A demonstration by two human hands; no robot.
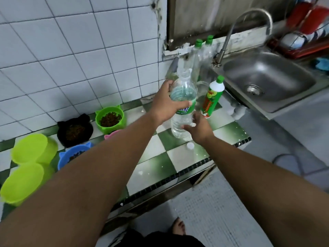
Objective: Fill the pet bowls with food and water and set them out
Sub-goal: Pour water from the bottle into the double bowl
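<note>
1. Clear plastic water bottle (183, 104), uncapped and part full, is upright on the green-and-white checked counter (160, 157), left of the sink (267, 77).
2. Left hand (165, 104) grips the bottle's upper half.
3. Right hand (199, 129) touches its lower part, fingers spread and not curled round it.
4. White cap (190, 145) lies on the counter beside the right wrist.
5. Green bowl (109, 118), black bowl (74, 130) and blue bowl (74, 154) hold kibble; a pink bowl (112, 135) shows between them, and two lime bowls (33, 148) sit furthest left.
</note>
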